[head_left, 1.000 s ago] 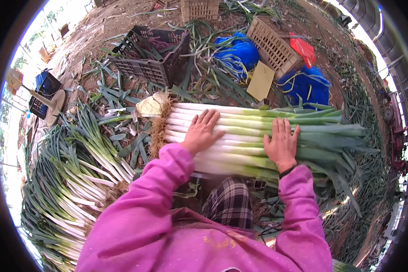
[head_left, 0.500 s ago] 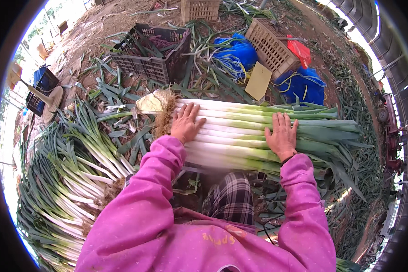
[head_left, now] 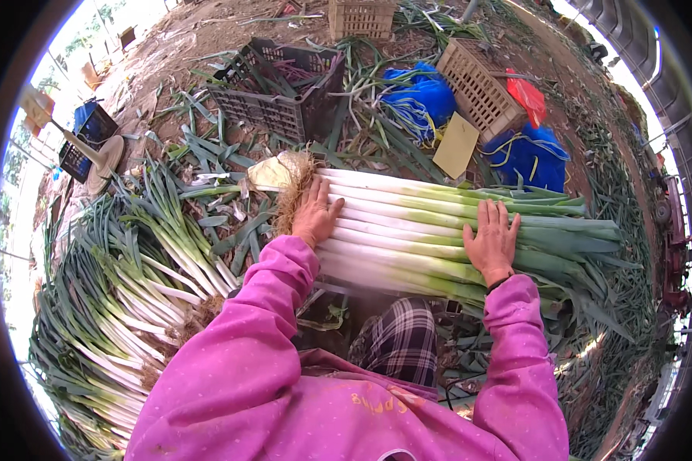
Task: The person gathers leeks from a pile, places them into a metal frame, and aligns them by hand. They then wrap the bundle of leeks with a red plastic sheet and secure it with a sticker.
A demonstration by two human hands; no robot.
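A thick row of leeks lies sideways in front of me, roots to the left and dark green leaves to the right. My left hand rests flat on the white stems close to the roots, its fingers stretched out. Farther right, my right hand lies with fingers spread where the stems turn green. Neither hand is closed round a leek. What holds the row up from below is mostly hidden. Beside the root end is a pale yellow piece that I cannot make out.
A pile of loose leeks covers the ground at my left. Beyond the row stand a dark crate, a tan crate, blue bags with strings, a yellow card and a red bag. Cut leaves litter the soil.
The scene has shifted slightly to the right in view. Both hands stay flat on the leeks; my right hand sits a little nearer to me on them.
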